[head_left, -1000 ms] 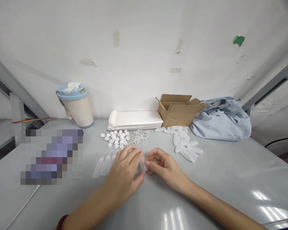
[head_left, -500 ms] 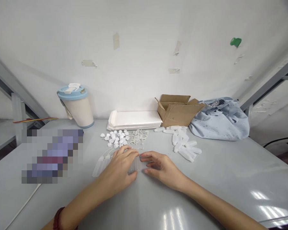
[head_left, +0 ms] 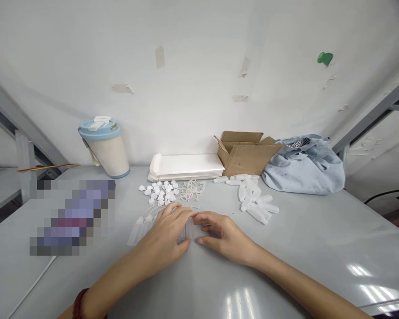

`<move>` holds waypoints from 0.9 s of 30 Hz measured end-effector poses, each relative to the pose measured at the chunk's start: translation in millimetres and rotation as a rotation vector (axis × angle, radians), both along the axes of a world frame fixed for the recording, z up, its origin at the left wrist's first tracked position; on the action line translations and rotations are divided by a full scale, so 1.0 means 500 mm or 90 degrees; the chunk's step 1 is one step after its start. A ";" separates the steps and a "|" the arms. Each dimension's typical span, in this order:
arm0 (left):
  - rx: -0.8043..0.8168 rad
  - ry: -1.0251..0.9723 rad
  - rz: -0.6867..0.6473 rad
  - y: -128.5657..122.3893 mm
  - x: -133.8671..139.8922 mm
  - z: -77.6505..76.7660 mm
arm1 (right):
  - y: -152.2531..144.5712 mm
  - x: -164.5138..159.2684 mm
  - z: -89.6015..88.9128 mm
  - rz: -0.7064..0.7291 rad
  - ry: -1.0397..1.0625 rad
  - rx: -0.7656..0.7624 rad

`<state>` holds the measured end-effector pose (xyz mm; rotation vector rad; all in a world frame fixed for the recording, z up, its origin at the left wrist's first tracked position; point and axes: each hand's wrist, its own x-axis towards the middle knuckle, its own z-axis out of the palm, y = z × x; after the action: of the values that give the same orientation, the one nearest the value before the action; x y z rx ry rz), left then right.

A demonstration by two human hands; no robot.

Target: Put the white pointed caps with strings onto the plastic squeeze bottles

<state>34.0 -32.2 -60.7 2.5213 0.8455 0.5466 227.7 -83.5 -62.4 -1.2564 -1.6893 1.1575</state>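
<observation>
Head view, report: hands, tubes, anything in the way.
Left hand arched over translucent tubes laid side by side. Right hand open at their right end, contact unclear. White caps, cords just beyond.

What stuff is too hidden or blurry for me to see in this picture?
All in the head view:
- How many translucent plastic tubes are in the row: the left hand covers some.
- The cardboard box's bottom inside: its front side hides it.
- What the purple patch is: big pixel squares blur it.
- The rest of the right arm: the bottom edge cuts it off.
</observation>
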 end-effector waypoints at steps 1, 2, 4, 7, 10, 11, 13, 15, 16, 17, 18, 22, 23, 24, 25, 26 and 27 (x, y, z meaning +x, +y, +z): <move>-0.001 0.000 0.001 0.000 0.000 0.000 | 0.000 0.000 0.000 0.002 -0.002 0.002; -0.004 0.001 0.003 -0.001 0.000 0.000 | 0.000 0.000 0.000 0.004 -0.003 0.002; -0.009 0.002 0.004 0.000 0.001 0.001 | 0.000 0.000 0.002 0.006 -0.003 0.003; -0.024 0.005 -0.002 0.003 0.003 0.007 | 0.000 0.001 0.006 0.007 -0.007 0.004; -0.027 -0.016 0.030 0.013 0.003 0.015 | 0.005 0.007 0.011 -0.013 -0.003 0.001; -0.021 -0.026 0.052 0.017 0.001 0.018 | 0.009 0.012 0.012 -0.026 0.005 0.000; -0.005 -0.032 0.099 0.027 -0.002 0.022 | 0.019 0.026 0.011 -0.056 0.021 0.001; 0.012 -0.012 0.130 0.036 -0.007 0.021 | 0.031 0.045 0.008 -0.097 0.007 0.021; 0.021 0.002 0.139 0.041 -0.010 0.019 | 0.038 0.056 0.006 -0.123 -0.019 0.041; 0.032 0.014 0.143 0.045 -0.012 0.017 | 0.045 0.067 0.003 -0.150 -0.055 0.074; 0.041 0.026 0.141 0.048 -0.014 0.014 | 0.052 0.078 0.001 -0.178 -0.098 0.117; 0.037 0.066 0.119 0.051 -0.015 0.007 | 0.076 0.120 -0.007 -0.231 -0.306 0.273; 0.028 0.075 0.114 0.050 -0.015 0.007 | 0.080 0.130 -0.007 -0.234 -0.346 0.295; 0.020 0.083 0.110 0.049 -0.014 0.007 | 0.084 0.139 -0.007 -0.237 -0.378 0.311; 0.016 0.091 0.107 0.048 -0.013 0.008 | 0.086 0.147 -0.005 -0.240 -0.404 0.319; 0.016 0.097 0.104 0.047 -0.012 0.009 | 0.088 0.155 -0.002 -0.243 -0.425 0.322; 0.020 0.101 0.102 0.046 -0.011 0.010 | 0.088 0.162 0.003 -0.245 -0.441 0.317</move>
<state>28.4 -9.1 -55.5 2.5658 1.1132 0.4156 308.9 -39.5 -60.9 -1.6422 -1.9162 0.0372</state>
